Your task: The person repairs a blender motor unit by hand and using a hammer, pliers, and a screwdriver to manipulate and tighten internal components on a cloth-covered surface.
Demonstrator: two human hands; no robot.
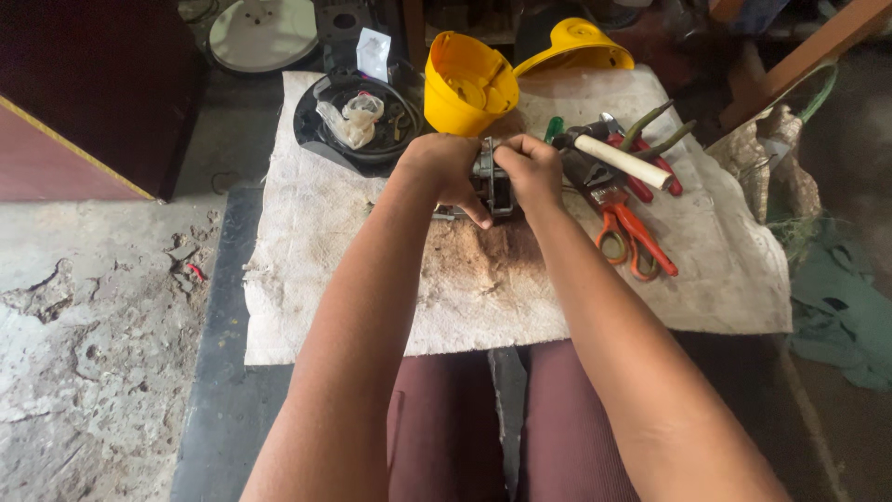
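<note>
Head view: left hand (444,165) and right hand (531,169), grips tight around ribbed metal motor (491,181) over stained cloth (316,270).

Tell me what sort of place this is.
Likely an informal repair workshop: both hands grip a small metal motor part over a stained cloth, with pliers beside it and a cracked concrete floor.

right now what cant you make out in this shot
Head view only:
- Small metal part: mostly hidden by the left hand and right hand clasped around it, so its kind is unclear.
- Hammer: head buried among the pliers.
- Black tray: contents under the crumpled plastic bag too small to tell.
- White round thing: cut off by the top edge.
</note>
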